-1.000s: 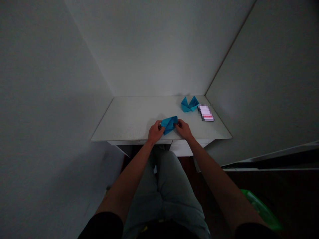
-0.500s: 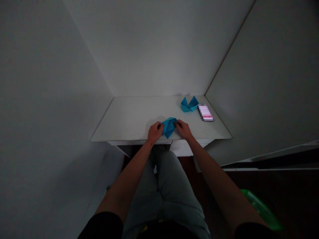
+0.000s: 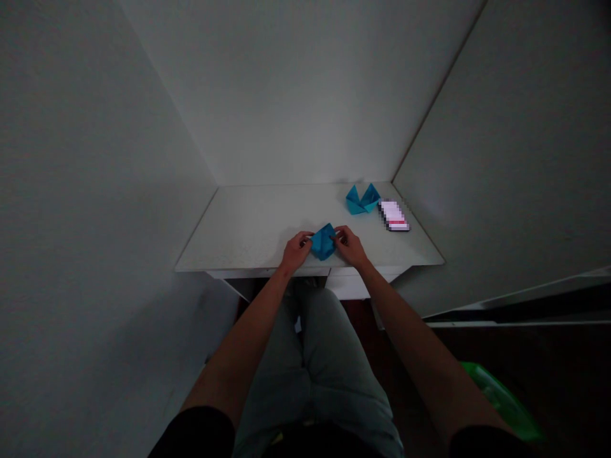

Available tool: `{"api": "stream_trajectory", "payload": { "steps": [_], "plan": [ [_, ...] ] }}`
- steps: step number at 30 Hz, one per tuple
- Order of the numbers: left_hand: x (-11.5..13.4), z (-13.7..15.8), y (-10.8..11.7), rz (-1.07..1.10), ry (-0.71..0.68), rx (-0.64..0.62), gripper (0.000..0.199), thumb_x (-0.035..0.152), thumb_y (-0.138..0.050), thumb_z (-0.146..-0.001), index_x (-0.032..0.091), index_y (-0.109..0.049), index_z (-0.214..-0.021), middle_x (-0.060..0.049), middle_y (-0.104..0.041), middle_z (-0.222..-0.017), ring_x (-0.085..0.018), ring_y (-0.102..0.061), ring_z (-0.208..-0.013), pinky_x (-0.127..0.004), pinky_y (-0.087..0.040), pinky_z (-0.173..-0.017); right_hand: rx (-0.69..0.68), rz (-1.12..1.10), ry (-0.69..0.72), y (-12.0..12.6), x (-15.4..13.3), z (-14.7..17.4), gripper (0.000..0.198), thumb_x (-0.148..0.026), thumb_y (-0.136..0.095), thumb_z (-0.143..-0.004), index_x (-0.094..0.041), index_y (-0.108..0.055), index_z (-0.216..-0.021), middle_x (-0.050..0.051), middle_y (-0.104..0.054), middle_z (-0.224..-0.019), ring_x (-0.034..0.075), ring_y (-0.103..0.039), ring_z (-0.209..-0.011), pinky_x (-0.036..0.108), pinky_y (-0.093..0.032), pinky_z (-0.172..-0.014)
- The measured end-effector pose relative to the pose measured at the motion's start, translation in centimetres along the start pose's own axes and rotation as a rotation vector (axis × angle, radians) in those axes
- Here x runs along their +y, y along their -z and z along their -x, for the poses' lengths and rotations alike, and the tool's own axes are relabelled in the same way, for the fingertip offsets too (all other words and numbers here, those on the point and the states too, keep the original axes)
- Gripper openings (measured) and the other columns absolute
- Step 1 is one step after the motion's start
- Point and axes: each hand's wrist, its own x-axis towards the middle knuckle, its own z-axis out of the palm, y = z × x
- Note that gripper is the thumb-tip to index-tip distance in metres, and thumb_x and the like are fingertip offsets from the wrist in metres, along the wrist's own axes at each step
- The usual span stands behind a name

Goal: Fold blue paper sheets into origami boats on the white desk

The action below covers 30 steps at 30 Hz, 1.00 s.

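Note:
Over the front part of the white desk, a piece of folded blue paper (image 3: 323,243) sits between my two hands. My left hand (image 3: 296,249) pinches its left edge with thumb and fingers. At the opposite edge, my right hand (image 3: 350,245) is closed on the paper, the thumb lying toward its near face. Another blue folded paper piece (image 3: 363,200), with two raised points and a dip between them, stands farther back on the right, apart from both hands.
The white desk (image 3: 248,222) is enclosed by walls at the back and both sides. A phone (image 3: 394,215) with a lit, pixelated screen lies near the right edge. Below on the right, a green container (image 3: 501,401) is on the dark floor.
The paper between my hands has changed shape: its long lower point is gone and it looks more compact. My fingers have shifted slightly on its edges. The other paper piece and the phone stay put.

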Motion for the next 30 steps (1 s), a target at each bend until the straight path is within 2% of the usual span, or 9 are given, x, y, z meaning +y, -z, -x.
{"api": "stream_trajectory", "payload": {
  "steps": [6, 11, 14, 17, 23, 26, 30],
  "plan": [
    [0.31, 0.19, -0.12, -0.146, 0.001, 0.017, 0.024, 0.027, -0.07, -0.096, 0.024, -0.081, -0.117, -0.003, -0.082, -0.104, -0.017, -0.071, -0.079, -0.03, -0.053, -0.076, 0.013, -0.047, 0.073, 0.24, -0.47, -0.05, 0.026, -0.049, -0.07, -0.091, -0.026, -0.058, -0.093, 0.003, -0.067, -0.093, 0.018, -0.058, -0.068, 0.034, -0.052, -0.068],
    [0.31, 0.17, -0.35, -0.196, -0.009, -0.008, 0.029, 0.031, -0.071, -0.099, 0.027, -0.081, -0.126, -0.003, -0.084, -0.108, -0.018, -0.072, -0.081, -0.031, -0.054, -0.078, -0.068, -0.007, 0.14, 0.42, -0.44, -0.05, 0.018, -0.042, -0.068, -0.091, -0.025, -0.071, -0.094, 0.006, -0.071, -0.099, 0.02, -0.06, -0.072, 0.037, -0.054, -0.072],
    [0.29, 0.11, -0.37, -0.256, -0.026, -0.037, 0.021, 0.032, -0.069, -0.102, 0.027, -0.085, -0.115, -0.004, -0.084, -0.109, -0.02, -0.074, -0.088, -0.033, -0.056, -0.084, -0.076, 0.039, 0.104, 0.29, -0.39, 0.04, 0.024, -0.047, -0.07, -0.092, -0.025, -0.078, -0.1, 0.006, -0.072, -0.098, 0.02, -0.06, -0.071, 0.037, -0.054, -0.074],
    [0.39, 0.15, -0.26, -0.311, -0.079, -0.087, 0.022, 0.035, -0.066, -0.104, 0.026, -0.086, -0.105, -0.004, -0.083, -0.11, -0.021, -0.074, -0.092, -0.033, -0.055, -0.087, -0.037, 0.08, 0.057, 0.06, -0.35, 0.12, 0.033, -0.056, -0.07, -0.095, -0.025, -0.078, -0.103, 0.006, -0.074, -0.098, 0.02, -0.061, -0.073, 0.038, -0.054, -0.076],
    [0.9, 0.41, -0.1, -0.34, -0.088, -0.132, 0.023, 0.036, -0.065, -0.105, 0.027, -0.086, -0.109, -0.002, -0.082, -0.112, -0.019, -0.074, -0.092, -0.031, -0.055, -0.088, -0.04, 0.136, -0.017, -0.09, -0.42, 0.1, 0.039, -0.064, -0.071, -0.093, -0.025, -0.074, -0.097, 0.005, -0.075, -0.091, 0.021, -0.061, -0.071, 0.037, -0.049, -0.074],
    [1.0, 0.45, -0.17, -0.348, -0.068, -0.12, 0.023, 0.034, -0.063, -0.106, 0.026, -0.084, -0.106, -0.003, -0.083, -0.112, -0.02, -0.074, -0.096, -0.032, -0.056, -0.091, -0.061, 0.155, -0.064, 0.02, -0.5, 0.08, 0.038, -0.064, -0.066, -0.094, -0.026, -0.07, -0.093, 0.003, -0.072, -0.081, 0.022, -0.061, -0.07, 0.037, -0.045, -0.071],
    [0.9, 0.53, -0.26, -0.326, -0.062, -0.107, 0.022, 0.033, -0.062, -0.106, 0.025, -0.082, -0.11, -0.003, -0.083, -0.114, -0.019, -0.075, -0.095, -0.032, -0.056, -0.093, -0.055, 0.126, -0.065, 0.12, -0.81, 0.14, 0.034, -0.059, -0.06, -0.094, -0.026, -0.068, -0.093, 0.002, -0.072, -0.081, 0.023, -0.064, -0.074, 0.037, -0.045, -0.073]
  ]
}}
